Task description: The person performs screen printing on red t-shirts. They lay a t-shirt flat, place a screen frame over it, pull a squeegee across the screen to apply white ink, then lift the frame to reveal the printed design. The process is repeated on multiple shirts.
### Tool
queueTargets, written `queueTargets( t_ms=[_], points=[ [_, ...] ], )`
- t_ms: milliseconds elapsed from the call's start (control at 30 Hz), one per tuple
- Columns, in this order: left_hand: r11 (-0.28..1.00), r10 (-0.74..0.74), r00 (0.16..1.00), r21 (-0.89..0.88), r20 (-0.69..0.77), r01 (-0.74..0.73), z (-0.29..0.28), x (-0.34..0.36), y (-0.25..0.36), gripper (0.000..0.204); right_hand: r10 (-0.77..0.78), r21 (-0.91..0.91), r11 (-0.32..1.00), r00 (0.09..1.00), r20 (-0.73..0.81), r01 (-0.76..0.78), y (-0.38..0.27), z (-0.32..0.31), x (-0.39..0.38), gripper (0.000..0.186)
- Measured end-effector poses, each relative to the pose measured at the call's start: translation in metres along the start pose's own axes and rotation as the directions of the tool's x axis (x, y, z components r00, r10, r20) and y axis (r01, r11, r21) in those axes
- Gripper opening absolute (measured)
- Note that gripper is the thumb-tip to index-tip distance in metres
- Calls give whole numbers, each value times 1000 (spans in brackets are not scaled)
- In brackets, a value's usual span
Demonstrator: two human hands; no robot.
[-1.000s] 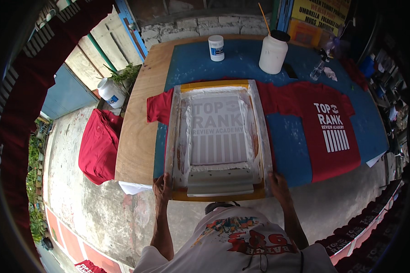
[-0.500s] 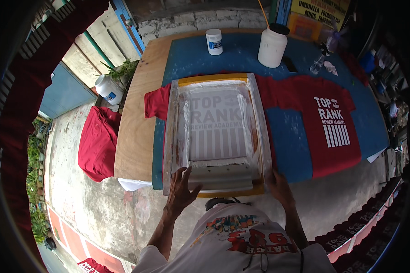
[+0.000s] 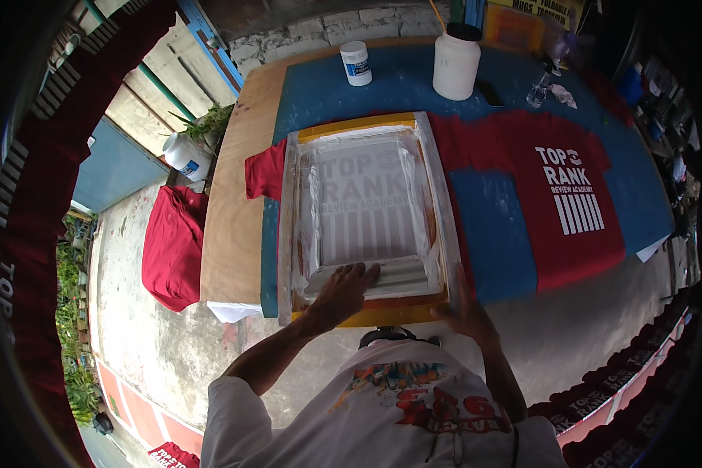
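Note:
A silk-screen frame (image 3: 287,226) with pale mesh and white ink along its inner edges lies over a dark red T-shirt (image 3: 264,171) on the table. Across the frame's near end rests a wide, pale squeegee (image 3: 409,274). My left hand (image 3: 342,295) is on the squeegee, fingers bent over it; its palm side is hidden. At the near right corner my right hand (image 3: 468,313) grips the frame's rail, thumb on the near edge and fingers along the side. Grey lettering and stripes show through the mesh.
Right of the frame lies a red printed T-shirt (image 3: 569,210) on the blue table top (image 3: 491,234). Farther back stand a white tub (image 3: 356,64), a large white jar (image 3: 455,66) with a stick, and a spray bottle (image 3: 538,93). Red cloth (image 3: 175,249) hangs beside the table's left edge.
My left hand has moved from the frame's near left corner rightward onto the squeegee. My right hand stays by the near right corner, its thumb now over the near edge. The view has shifted slightly.

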State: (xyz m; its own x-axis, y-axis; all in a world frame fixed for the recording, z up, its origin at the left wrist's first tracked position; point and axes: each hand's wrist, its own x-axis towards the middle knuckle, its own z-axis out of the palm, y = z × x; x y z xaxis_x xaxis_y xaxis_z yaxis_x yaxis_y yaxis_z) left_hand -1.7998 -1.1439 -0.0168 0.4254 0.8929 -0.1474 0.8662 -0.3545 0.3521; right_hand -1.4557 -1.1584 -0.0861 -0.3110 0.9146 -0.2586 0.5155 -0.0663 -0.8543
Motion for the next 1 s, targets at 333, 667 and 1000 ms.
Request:
queueTargets(
  t_ms=[333,667,1000],
  points=[
    [994,58,975,-79,-217,-76,-40,-7,21,63,-109,-42,993,991,-83,106,15,6,3,131],
    [999,-28,986,-33,-164,23,10,-37,45,63,30,55,998,999,-20,-29,-3,-1,3,127],
    [995,10,968,99,-249,15,21,19,-3,71,-31,-8,999,999,-31,31,-6,-2,3,128]
  ],
)
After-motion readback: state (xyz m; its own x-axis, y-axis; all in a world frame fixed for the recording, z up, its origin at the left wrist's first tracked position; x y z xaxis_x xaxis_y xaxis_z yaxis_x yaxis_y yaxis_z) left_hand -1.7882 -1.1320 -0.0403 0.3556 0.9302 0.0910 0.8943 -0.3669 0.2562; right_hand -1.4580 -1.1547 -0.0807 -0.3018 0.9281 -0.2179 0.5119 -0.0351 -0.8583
